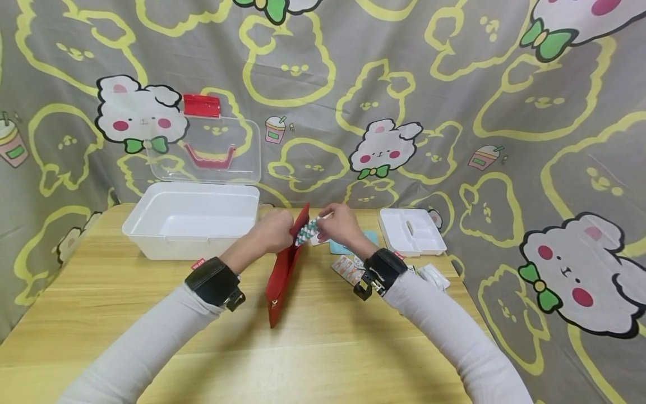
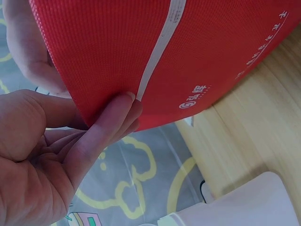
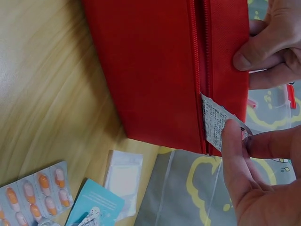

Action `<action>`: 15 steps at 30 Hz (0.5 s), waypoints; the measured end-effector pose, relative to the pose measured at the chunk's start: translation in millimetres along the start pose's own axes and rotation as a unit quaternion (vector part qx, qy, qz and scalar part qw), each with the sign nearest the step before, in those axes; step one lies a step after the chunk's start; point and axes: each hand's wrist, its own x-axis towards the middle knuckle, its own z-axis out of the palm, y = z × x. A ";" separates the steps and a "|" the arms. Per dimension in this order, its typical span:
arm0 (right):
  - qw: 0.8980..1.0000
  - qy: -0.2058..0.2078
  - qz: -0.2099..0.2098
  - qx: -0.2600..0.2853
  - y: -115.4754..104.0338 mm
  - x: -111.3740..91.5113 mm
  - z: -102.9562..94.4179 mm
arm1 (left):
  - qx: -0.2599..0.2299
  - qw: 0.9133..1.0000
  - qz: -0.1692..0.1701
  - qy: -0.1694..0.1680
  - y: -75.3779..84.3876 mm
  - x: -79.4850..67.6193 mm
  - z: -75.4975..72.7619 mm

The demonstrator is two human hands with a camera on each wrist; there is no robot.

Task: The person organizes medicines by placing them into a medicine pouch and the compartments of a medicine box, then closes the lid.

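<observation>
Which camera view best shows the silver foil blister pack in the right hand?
The right wrist view: the silver foil blister pack appears close up, printed foil showing. The head view shows it smaller, dotted green and white; the left wrist view shows no clear sign of it.

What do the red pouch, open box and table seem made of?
Pouch: probably fabric, matte; a fine woven texture shows.
Box: likely plastic, smooth and whitish; its lid is see-through.
Table: wood or wood-look laminate, slightly glossy; grain and a soft sheen show.
</observation>
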 end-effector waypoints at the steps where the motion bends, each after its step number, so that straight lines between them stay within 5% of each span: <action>1: 1.000 0.000 -0.003 -0.002 -0.4 0.8 1.2 | 0.001 1.000 0.000 0.000 0.1 -0.2 -0.4; 15: 0.999 0.022 -0.008 -0.043 1.7 15.2 21.0 | -0.010 1.000 0.003 -0.009 -0.7 -2.3 -2.7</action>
